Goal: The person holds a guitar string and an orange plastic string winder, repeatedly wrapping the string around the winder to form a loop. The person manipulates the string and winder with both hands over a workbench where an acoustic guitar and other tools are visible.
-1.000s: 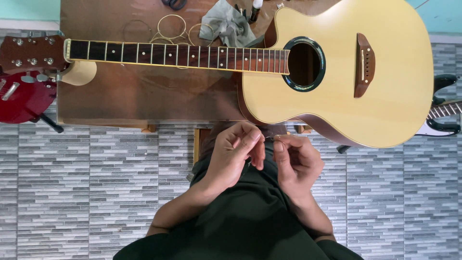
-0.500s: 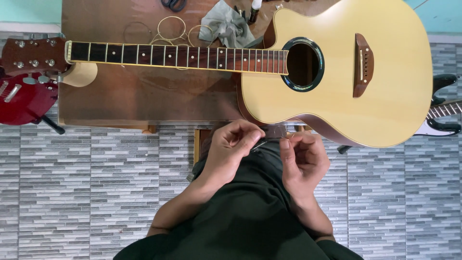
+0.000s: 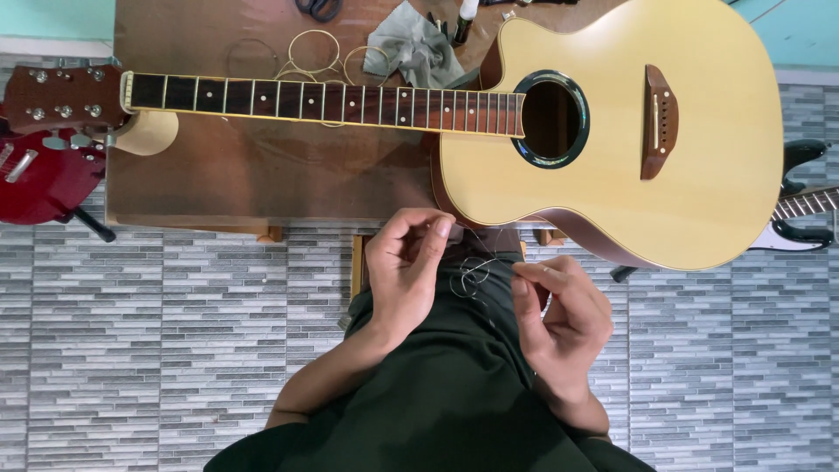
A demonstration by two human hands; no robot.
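Thin coiled wire string [image 3: 472,275] pinched betw L hand [image 3: 406,275] & R hand [image 3: 559,319] grips

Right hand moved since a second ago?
Yes. The right hand has drawn away from the left hand and lower, farther from the guitar edge, stretching the thin wire between them.

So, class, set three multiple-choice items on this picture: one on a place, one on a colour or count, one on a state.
1. Where does the acoustic guitar lie?
A on the wooden table
B on the floor
C on the lap

2. What colour is the guitar's top?
A black
B pale yellow
C red

3. What do the left hand and right hand hold?
A a screwdriver
B nothing
C a thin wire string

Answers: 1 A, its neck and body rest on the tabletop; 2 B, the top is pale; 3 C, fingers pinch the curled string.
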